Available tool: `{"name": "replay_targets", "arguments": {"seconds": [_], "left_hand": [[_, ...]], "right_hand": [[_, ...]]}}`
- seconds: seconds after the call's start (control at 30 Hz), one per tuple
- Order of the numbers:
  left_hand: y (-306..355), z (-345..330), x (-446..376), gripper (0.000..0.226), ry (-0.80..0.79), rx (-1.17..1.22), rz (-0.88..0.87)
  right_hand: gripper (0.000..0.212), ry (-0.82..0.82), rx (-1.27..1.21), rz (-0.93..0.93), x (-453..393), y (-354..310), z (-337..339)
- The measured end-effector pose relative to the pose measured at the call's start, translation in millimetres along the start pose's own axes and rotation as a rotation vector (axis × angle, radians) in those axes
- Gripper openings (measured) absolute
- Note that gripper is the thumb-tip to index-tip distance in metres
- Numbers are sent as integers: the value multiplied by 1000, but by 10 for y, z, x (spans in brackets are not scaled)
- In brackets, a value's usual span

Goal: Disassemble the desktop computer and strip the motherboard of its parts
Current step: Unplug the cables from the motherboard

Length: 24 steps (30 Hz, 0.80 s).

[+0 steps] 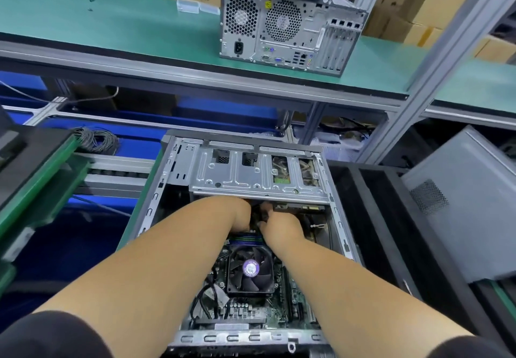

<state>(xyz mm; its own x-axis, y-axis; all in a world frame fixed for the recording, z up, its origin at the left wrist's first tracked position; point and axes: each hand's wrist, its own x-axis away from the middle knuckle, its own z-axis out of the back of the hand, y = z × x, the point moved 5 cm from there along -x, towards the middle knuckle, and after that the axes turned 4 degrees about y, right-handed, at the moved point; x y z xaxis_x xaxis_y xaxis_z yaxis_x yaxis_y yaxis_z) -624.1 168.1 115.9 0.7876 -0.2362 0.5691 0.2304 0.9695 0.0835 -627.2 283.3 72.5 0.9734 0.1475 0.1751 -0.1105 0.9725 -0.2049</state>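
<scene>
Open grey steel computer case [178,162]: no legible labels; your hands [243,215] [282,225] reached beneath its drive cage [251,176], grip indiscernible.

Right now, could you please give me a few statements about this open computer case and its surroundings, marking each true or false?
1. Both hands, left hand and right hand, reach under the silver metal drive cage. True.
2. The black CPU cooler fan has been removed. False: it sits on the green motherboard.
3. A second grey computer tower stands on the green shelf. True.
4. That tower shows its front. False: its rear ports face us.
</scene>
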Motion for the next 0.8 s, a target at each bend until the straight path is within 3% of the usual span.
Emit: {"name": "replay_targets", "arguments": {"seconds": [0.1, 0.37, 0.8], "left_hand": [[-68, -43, -49, 12, -4, -62, 14], [-70, -39, -70, 28, -16, -76, 41], [8, -62, -15, 18, 8, -162, -1]], "right_hand": [[38, -25, 29, -12, -55, 28, -59], [39, -33, 58, -11, -114, 46, -87], [36, 12, 137, 94, -99, -6, -100]]}}
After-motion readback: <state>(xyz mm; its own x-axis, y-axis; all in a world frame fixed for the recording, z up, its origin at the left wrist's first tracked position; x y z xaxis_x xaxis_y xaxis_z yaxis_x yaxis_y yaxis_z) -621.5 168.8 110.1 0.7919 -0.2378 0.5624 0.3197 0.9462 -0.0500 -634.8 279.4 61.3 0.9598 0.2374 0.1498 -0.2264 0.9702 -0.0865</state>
